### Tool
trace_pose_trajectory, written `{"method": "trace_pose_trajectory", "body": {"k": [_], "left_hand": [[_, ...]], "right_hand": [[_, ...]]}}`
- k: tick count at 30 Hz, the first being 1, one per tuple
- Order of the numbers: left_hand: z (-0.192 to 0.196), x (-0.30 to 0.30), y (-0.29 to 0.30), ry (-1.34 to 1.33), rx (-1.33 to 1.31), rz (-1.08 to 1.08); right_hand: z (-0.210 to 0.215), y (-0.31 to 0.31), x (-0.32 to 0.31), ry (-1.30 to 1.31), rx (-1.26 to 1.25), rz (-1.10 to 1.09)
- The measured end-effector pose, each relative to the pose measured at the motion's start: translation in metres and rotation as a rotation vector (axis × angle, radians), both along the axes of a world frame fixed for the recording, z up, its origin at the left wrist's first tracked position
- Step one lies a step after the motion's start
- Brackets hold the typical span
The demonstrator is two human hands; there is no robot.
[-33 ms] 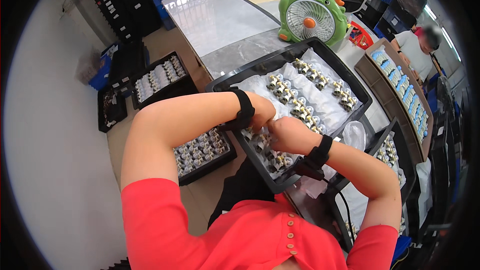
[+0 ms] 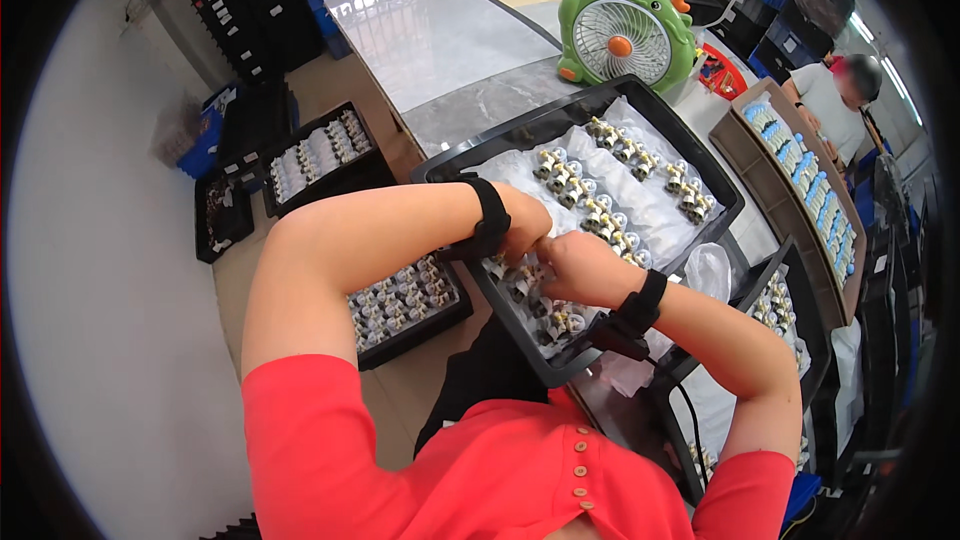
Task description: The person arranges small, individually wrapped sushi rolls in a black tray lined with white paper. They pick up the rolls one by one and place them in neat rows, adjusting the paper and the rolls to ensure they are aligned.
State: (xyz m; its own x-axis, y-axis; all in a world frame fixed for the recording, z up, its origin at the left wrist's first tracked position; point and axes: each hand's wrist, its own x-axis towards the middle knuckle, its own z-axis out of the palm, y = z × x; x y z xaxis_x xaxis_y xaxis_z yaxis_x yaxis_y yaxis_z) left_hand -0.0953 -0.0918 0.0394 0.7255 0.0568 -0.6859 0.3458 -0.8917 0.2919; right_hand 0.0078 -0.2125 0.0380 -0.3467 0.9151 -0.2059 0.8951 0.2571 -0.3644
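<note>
Both my hands are together over the near left part of a black plastic tray (image 2: 730, 202), their fingertips nearly touching. My left hand (image 2: 522, 222) is curled closed, and my right hand (image 2: 583, 268) is closed beside it; their fingers hide whatever they hold. White paper lining (image 2: 655, 208) covers the tray's bottom. Rows of small white, yellow and dark figurines (image 2: 603, 216) with clear rounded tops lie on it. A few more figurines (image 2: 562, 324) lie in the near corner, just below my right hand. Each wrist wears a black strap with a small device.
A green animal-shaped fan (image 2: 625, 35) stands behind the tray on the grey table (image 2: 450, 115). At right are a brown box (image 2: 800, 202) of blue-and-white pieces and another black tray (image 2: 690, 410). Lower left sits a tray of figurines (image 2: 405, 302). A person (image 2: 840, 105) works at far right.
</note>
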Motion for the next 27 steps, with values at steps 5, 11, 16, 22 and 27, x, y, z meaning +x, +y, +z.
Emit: {"method": "trace_pose_trajectory", "body": {"k": [5,11,16,22,27], "left_hand": [[-0.001,0.001,0.002,0.024,-0.011,0.026],[-0.003,0.006,-0.004,0.063,0.065,0.016],[-0.006,0.005,-0.008,0.011,0.148,-0.106],[0.014,0.003,-0.013,-0.002,0.161,-0.122],[0.003,-0.007,-0.01,-0.101,0.151,-0.093]], "right_hand": [[-0.013,0.004,0.006,0.105,-0.095,-0.046],[-0.019,0.001,0.006,0.123,-0.151,-0.123],[-0.025,-0.001,0.01,0.183,-0.15,-0.111],[-0.028,-0.005,0.014,0.238,-0.138,-0.123],[-0.028,-0.005,0.01,0.176,-0.174,-0.079]]}}
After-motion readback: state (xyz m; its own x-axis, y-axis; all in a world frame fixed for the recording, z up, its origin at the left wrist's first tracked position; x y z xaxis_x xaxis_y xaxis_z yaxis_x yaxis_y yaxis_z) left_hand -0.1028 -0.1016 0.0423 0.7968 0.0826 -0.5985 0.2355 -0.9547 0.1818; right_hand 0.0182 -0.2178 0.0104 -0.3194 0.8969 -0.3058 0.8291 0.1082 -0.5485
